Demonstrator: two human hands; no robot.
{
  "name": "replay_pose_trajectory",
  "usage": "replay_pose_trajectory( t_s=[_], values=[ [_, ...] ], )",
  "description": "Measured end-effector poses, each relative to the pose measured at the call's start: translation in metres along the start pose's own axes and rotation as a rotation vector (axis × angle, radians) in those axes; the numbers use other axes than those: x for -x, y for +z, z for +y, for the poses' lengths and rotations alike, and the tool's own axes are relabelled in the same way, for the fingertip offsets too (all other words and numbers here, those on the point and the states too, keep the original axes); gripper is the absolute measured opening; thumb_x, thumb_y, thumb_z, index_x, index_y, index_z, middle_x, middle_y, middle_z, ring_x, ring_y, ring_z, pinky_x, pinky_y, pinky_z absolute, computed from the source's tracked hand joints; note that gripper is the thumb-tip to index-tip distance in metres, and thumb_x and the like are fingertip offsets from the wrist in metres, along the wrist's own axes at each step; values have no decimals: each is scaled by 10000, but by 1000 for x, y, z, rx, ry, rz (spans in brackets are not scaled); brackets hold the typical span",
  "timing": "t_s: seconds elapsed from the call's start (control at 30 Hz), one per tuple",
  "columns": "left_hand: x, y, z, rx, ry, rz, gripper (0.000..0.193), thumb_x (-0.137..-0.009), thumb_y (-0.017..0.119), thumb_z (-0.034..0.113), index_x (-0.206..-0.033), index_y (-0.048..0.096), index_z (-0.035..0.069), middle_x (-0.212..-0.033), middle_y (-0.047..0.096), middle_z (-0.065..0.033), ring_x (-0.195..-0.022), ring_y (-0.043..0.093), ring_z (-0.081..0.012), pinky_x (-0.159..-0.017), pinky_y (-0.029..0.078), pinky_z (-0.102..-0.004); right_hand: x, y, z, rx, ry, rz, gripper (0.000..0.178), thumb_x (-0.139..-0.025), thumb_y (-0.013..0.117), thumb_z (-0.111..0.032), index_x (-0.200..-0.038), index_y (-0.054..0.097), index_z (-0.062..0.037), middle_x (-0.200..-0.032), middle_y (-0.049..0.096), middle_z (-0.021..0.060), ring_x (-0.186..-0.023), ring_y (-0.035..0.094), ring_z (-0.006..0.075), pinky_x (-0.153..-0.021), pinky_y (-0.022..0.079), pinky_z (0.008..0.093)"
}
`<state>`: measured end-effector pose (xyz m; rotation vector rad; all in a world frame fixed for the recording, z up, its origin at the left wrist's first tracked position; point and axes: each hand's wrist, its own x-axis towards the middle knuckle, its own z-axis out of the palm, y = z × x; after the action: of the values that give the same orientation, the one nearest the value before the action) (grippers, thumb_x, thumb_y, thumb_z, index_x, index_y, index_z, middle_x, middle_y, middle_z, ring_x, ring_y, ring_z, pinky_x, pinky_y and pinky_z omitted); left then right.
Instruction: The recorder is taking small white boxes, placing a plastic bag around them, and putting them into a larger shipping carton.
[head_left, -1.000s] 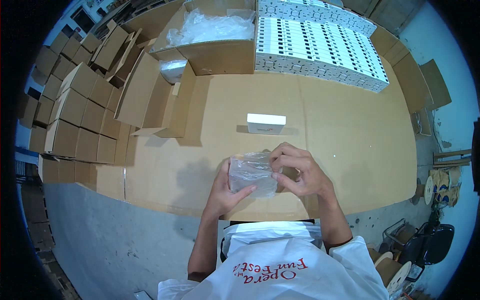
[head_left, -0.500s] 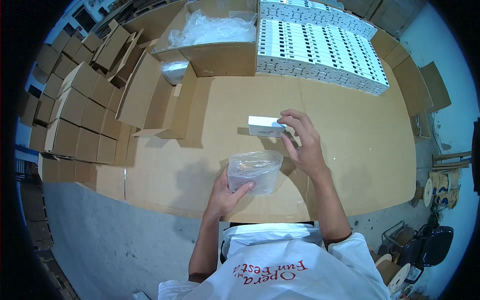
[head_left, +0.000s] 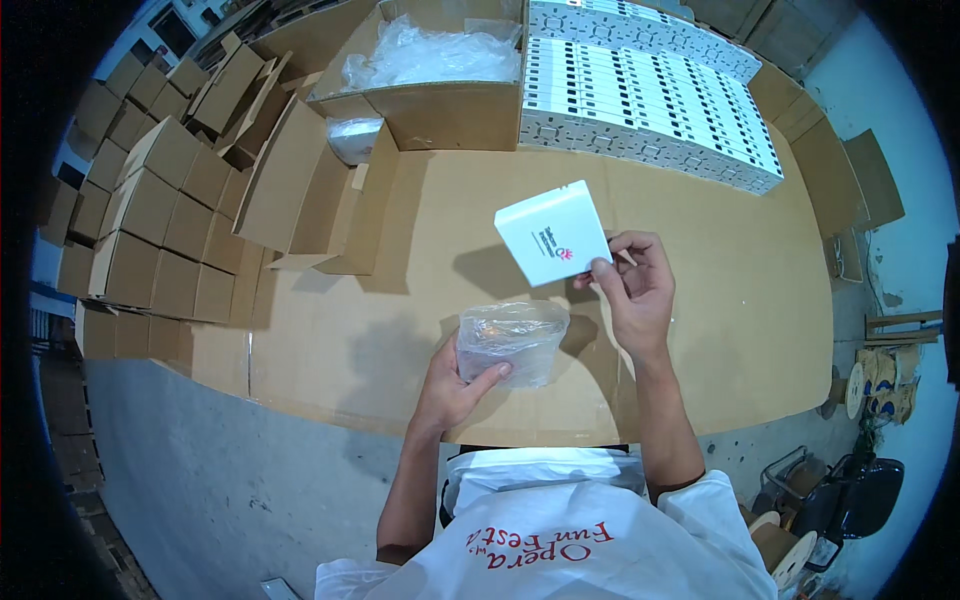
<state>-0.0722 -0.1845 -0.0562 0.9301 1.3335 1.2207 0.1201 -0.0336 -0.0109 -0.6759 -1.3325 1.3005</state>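
My left hand (head_left: 455, 390) is closed on a clear plastic bag (head_left: 513, 343), thumb across its front, and the bag's mouth faces away from me. In my right hand (head_left: 637, 290) a small flat white box (head_left: 553, 236) is pinched by its right edge. The box is tilted, its broad printed face turned up toward me, and it is held above the table beyond the bag. Bag and box are apart.
A cardboard-covered table (head_left: 430, 240) lies under my hands. At its far side stand a carton of clear bags (head_left: 430, 60) and rows of white boxes (head_left: 650, 110). An opened carton (head_left: 330, 200) and stacked brown cartons (head_left: 165, 230) are to the left.
My right hand has taken hold of the white box and lifted it, turning its broad face toward me. My left hand and the bag have stayed nearly still.
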Motion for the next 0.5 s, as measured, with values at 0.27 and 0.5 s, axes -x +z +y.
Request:
replay_pose_trajectory(
  t_s=[0.27, 0.5],
  values=[
    [1, -1, -1, -5, -5, -1, 444, -871, 736, 16, -1273, 548, 14, -1166, 668, -86, -1093, 635, -164, -956, 527, -348, 12, -9, -15, -1, 148, -242, 196, -916, 623, 59, -1075, 514, 22, -1065, 615, 117, -905, 644, 138, -747, 582, 272],
    [2, 0, 8, -76, 22, 19, 433, -870, 756, 58, -1249, 558, -4, -1118, 681, -98, -1049, 652, -170, -927, 537, -350, 9, -8, -20, 150, 78, -307, 189, -856, 643, 55, -1015, 553, 7, -1024, 625, 96, -857, 599, 112, -768, 528, 264]
  ],
)
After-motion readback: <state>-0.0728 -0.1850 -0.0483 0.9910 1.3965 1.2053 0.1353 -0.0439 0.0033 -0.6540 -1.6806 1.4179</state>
